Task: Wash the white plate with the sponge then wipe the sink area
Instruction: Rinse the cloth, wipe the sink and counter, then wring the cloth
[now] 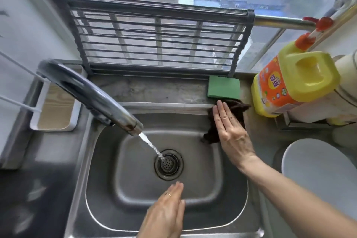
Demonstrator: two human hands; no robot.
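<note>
My right hand [229,129] lies flat, fingers straight, pressing a dark brown cloth [238,110] onto the back right corner of the steel sink [108,160]. My left hand [166,210] hovers flat and empty over the front of the basin. A green sponge [223,87] lies on the ledge just behind the cloth. The white plate [316,172] rests on the counter to the right of the sink. Water streams from the tap [92,96] into the drain [168,164].
A yellow detergent bottle [289,81] stands at the back right beside the cloth. A rolled-up drying rack [158,40] leans against the window behind the sink. A white tray [56,106] sits on the left ledge under the tap.
</note>
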